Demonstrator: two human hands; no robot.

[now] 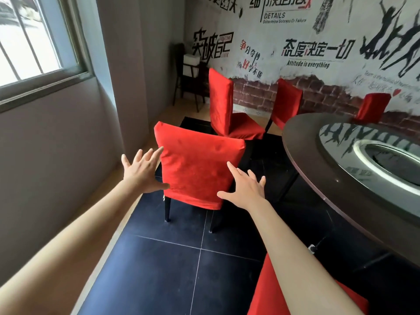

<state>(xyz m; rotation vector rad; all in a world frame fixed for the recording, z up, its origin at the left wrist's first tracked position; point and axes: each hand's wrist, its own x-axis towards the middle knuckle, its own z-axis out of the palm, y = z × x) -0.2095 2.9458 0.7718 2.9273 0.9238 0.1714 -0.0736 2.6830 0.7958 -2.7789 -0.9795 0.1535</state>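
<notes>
Both my arms are stretched out toward the red-covered chair [197, 164], which stands on the dark tiled floor [170, 269] with its back facing me, just left of the round table [302, 160]. My left hand [142, 172] is spread wide at the left edge of the chair back, fingers straight and apart, holding nothing. My right hand [244, 188] is spread too, in front of the back's lower right corner. Whether either hand touches the cover, I cannot tell. A second red chair [223, 105] stands behind, near the painted wall [318, 53].
</notes>
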